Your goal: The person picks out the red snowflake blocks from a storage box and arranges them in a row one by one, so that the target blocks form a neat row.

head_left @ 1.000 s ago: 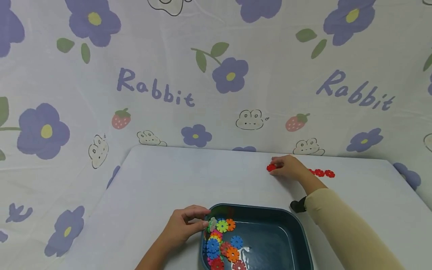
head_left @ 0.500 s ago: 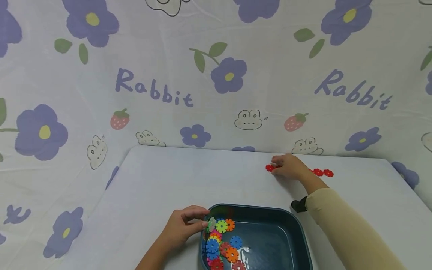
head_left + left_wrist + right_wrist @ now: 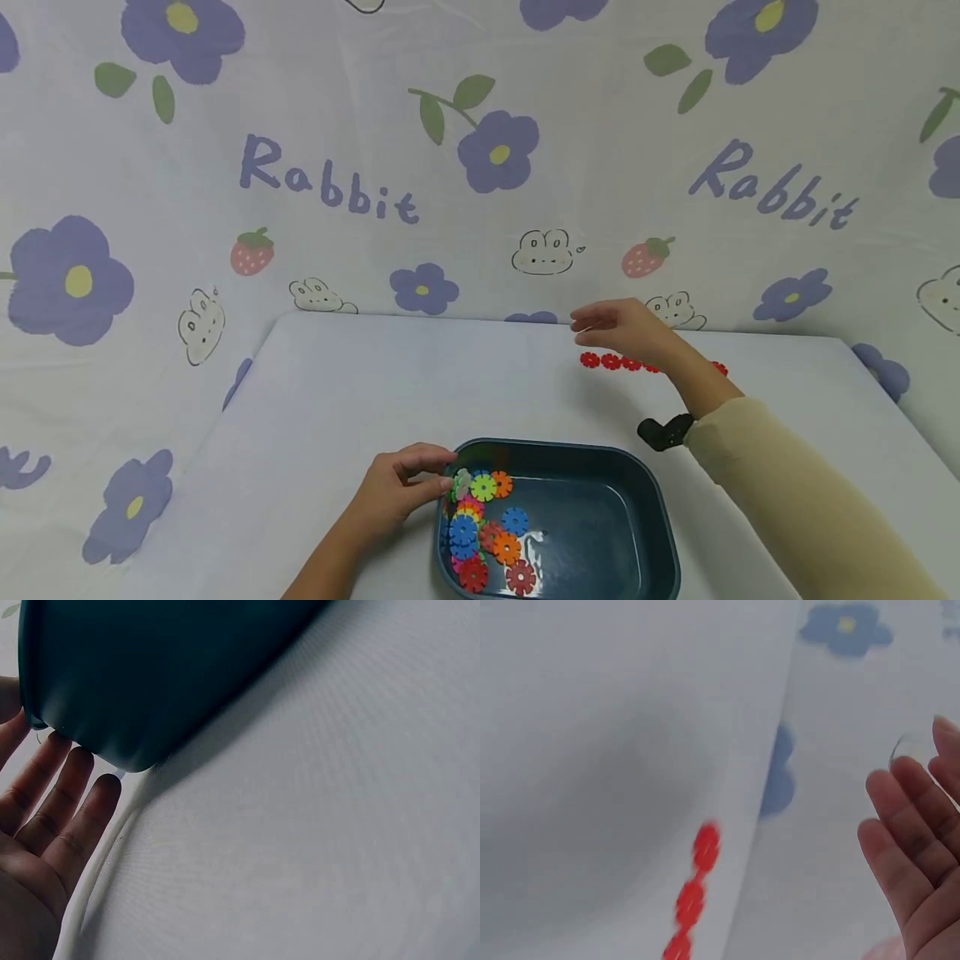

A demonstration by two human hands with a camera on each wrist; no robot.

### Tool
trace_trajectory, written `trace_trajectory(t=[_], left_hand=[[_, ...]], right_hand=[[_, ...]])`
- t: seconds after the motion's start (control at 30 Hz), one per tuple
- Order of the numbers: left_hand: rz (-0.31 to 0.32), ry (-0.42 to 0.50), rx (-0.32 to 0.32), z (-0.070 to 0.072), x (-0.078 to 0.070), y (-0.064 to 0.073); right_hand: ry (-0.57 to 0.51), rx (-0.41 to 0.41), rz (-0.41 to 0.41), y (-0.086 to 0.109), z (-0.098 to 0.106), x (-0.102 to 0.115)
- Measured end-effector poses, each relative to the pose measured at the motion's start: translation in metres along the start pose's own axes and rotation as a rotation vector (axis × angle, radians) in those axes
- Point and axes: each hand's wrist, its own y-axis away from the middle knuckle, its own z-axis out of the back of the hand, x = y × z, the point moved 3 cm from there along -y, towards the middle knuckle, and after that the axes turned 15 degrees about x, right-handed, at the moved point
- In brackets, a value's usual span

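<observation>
White desk (image 3: 420, 383), red discs (image 3: 611, 362) lined left to right.
Five visible; right hand (image 3: 628, 328) above, left hand (image 3: 393, 493) touching one tray (image 3: 588, 533), both having relaxed fingers.

Red discs (image 3: 690, 904) blur in the dim right wrist view

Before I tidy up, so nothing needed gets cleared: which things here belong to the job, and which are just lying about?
Likely job:
row of red discs
dark tray
coloured discs inside it

Just there:
patterned backdrop
black object at the right cuff
</observation>
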Motion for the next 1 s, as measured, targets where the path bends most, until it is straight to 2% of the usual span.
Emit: trace_trajectory(t=[0.1,0.23,0.33,0.43,0.57,0.67,0.83,1.0], left_hand=[[0.0,-0.001,0.0,0.0,0.001,0.0],[-0.004,-0.001,0.002,0.0,0.002,0.0],[-0.02,0.003,0.011,0.0,0.002,-0.001],[-0.04,0.015,0.021,0.0,0.001,-0.001],[-0.043,0.02,0.023,0.0,0.001,-0.001],[-0.032,0.014,0.021,0.0,0.001,-0.001],[-0.023,0.008,0.018,0.001,0.002,-0.001],[-0.023,-0.004,0.013,0.001,0.002,-0.001]], right_hand=[[-0.049,0.075,0.081,0.003,-0.019,0.026],[-0.123,0.232,0.188,0.012,-0.053,0.052],[-0.176,0.358,0.248,0.018,-0.079,0.062],[-0.236,0.495,0.273,0.021,-0.103,0.067],[-0.247,0.662,0.259,0.022,-0.129,0.068],[-0.199,0.745,0.211,0.022,-0.146,0.066],[-0.05,0.804,0.127,0.021,-0.168,0.064],[0.028,0.783,0.083,0.018,-0.182,0.063]])
